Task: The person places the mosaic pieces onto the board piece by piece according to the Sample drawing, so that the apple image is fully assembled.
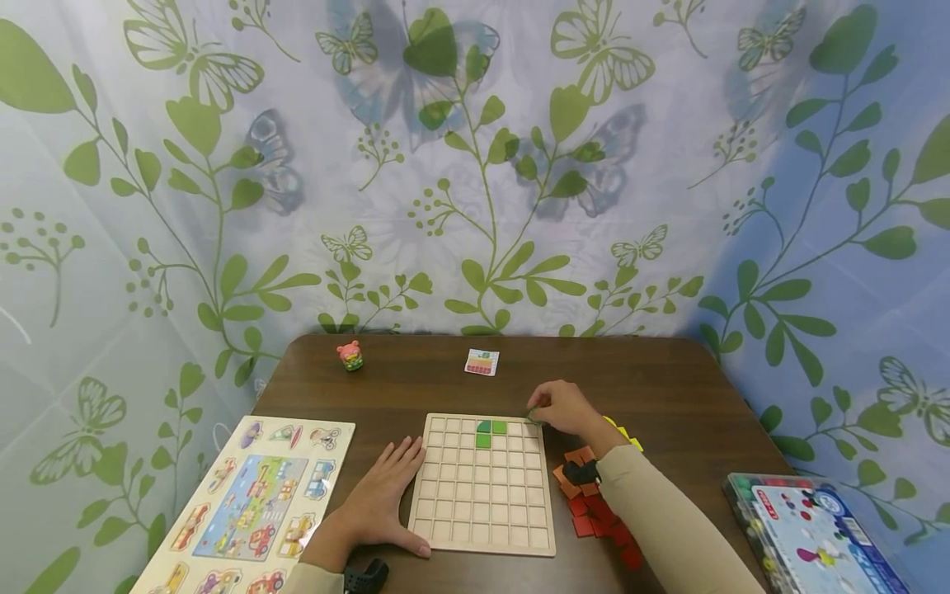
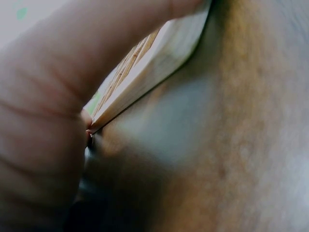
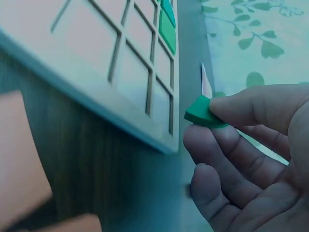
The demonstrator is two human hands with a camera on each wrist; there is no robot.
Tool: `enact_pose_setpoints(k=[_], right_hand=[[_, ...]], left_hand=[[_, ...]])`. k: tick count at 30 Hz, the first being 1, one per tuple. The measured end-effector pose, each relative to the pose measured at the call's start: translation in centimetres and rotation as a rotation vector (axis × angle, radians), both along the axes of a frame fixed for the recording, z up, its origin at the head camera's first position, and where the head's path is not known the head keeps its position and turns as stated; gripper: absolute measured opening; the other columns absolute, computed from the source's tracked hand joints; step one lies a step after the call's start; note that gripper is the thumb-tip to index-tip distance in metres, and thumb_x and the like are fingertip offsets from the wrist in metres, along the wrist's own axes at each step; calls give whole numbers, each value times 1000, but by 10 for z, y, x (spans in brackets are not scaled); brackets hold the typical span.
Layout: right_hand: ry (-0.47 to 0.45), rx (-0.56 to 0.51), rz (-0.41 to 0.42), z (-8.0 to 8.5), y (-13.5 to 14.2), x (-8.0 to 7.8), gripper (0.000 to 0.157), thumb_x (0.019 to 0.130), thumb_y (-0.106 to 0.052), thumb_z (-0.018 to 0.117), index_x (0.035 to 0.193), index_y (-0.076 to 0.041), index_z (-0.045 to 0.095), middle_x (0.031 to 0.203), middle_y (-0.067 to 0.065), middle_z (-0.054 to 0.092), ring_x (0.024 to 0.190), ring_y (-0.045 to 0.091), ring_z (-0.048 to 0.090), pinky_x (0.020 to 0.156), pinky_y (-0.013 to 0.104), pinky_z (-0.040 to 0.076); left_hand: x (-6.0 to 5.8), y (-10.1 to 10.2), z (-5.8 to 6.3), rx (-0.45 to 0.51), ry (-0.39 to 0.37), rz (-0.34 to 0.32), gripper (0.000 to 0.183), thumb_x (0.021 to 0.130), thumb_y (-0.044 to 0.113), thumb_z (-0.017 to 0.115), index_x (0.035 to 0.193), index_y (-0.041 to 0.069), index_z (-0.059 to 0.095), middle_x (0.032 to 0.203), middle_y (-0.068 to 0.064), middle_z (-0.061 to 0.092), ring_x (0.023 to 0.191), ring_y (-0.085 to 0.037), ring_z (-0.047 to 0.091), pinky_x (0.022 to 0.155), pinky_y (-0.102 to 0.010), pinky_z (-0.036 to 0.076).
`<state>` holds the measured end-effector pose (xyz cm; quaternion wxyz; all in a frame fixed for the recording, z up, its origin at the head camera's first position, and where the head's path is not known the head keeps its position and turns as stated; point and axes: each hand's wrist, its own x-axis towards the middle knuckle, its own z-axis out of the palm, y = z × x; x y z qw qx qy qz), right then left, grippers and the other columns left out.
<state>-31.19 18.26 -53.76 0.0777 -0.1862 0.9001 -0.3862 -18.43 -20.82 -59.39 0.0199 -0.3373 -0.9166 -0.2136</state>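
With left hand [image 1: 380,499] spread, fingers released, touched the left edge of the grid board [image 1: 482,495]; with right hand [image 1: 562,406], grasped a green piece [image 3: 199,111] between fingers near the board's far right corner. Seemed best to align straight sides with the board before lowering level.

Board [image 1: 481,492]: pale wood, gridded, flat on worktop [image 1: 631,371]; three green tiles [image 1: 500,427] seated. Piece [image 3: 205,113]: green, curved-edged, pinched in right grip [image 1: 567,406] near board's far right corner.
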Motion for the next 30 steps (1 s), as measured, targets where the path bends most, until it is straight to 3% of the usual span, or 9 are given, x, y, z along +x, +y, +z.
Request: enact_pose_setpoints(k=[4,11,17,30], right_hand=[[-20,-35,0,-5,-9,2,4,91,-6,82,93,-7,78,79,-2,71,70,19,66,61,34,55],[-131,-140,-5,-10,-24,10,7,93,-8,82,88,-9,76,78,4,72,70,25,70,59,34,58],[-141,-173,18,-12,-34,16,8,93,-7,81,88,-8,76,79,8,74,70,27,72,57,33,55],[-154,-128,-6,-12,-52,32,8,93,-10,83,89,-9,77,77,3,73,70,22,73,57,30,55]], left_hand=[[0,0,0,3,-4,-3,146,61,91,77,164,-2,31,171,-18,24,156,-39,19,124,-60,16],[0,0,-1,1,-4,2,146,61,91,76,164,-2,31,171,-17,23,157,-39,19,124,-60,16],[0,0,-2,-2,-3,9,147,60,92,75,164,-1,31,172,-16,23,157,-37,19,124,-58,15],[0,0,1,-5,-11,0,147,61,91,76,164,-2,29,172,-17,22,157,-38,18,124,-58,15]])
